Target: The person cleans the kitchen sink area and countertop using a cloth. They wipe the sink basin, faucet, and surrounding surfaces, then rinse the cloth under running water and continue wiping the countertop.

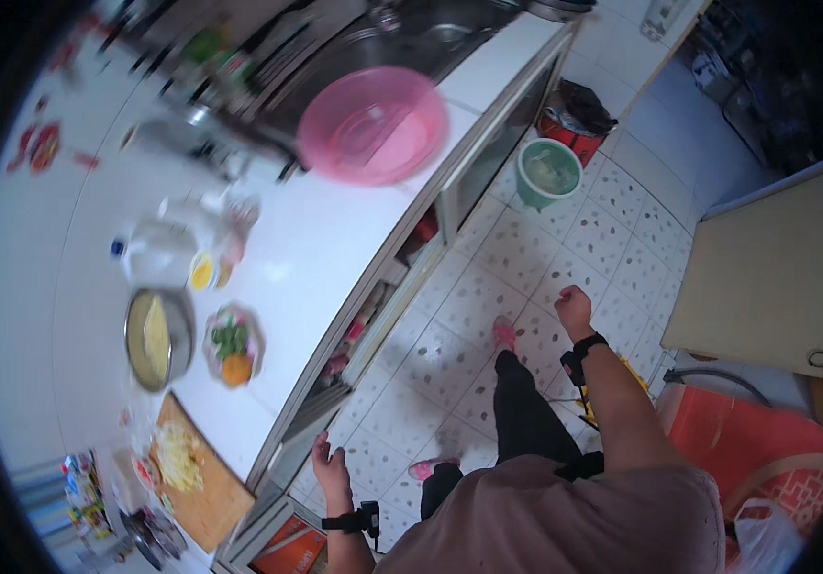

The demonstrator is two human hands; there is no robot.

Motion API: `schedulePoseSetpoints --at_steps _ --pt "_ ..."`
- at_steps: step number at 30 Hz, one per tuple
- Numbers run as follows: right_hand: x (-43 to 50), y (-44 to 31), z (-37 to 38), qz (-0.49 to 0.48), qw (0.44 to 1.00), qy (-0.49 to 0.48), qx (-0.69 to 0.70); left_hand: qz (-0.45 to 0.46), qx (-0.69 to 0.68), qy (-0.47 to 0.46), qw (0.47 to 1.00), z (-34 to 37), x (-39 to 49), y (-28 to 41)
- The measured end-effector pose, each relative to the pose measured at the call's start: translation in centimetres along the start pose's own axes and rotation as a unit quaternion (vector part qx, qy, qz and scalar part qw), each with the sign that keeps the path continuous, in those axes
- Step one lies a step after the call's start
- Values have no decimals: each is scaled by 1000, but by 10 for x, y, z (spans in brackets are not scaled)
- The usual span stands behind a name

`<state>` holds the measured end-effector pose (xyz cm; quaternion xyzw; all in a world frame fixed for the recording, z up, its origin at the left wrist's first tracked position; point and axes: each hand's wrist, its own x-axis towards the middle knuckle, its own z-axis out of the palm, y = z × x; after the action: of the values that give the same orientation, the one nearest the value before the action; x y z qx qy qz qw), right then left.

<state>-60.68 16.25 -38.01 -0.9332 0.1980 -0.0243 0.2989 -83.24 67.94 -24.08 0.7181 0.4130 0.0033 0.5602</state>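
Note:
My left hand (332,470) hangs beside the counter's lower cabinet, its fingers apart and nothing in it. My right hand (575,312) is held out over the tiled floor, loosely curled with nothing visible in it. On the white counter to my left lies a wooden cutting board (219,502) with a heap of pale shredded vegetable (180,457). Near it stand a metal bowl (183,337) with pale yellow contents and a plate holding green pieces (228,337) and a round orange item (237,371). Farther along, a pink plastic basin (419,136) sits at the sink's edge.
A green bucket (537,195) and a red bin with a black bag (584,147) stand on the floor ahead. The cabinet's sliding door (462,188) is partly open. A beige panel (763,280) and a red covering (724,423) are at my right. A plastic jug (160,251) stands by the wall.

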Motion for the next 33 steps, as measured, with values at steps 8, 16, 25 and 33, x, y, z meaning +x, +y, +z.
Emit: schedulePoseSetpoints --at_steps 8,16,25,33 --pt "204 19 -29 22 999 7 45 169 25 -218 961 278 88 141" --pt "325 29 -21 53 997 7 47 146 130 -340 920 473 122 217" --pt "434 48 8 85 996 -38 10 167 139 -388 896 616 166 295" --pt "513 78 60 59 976 -179 -106 113 153 -339 921 658 175 293"
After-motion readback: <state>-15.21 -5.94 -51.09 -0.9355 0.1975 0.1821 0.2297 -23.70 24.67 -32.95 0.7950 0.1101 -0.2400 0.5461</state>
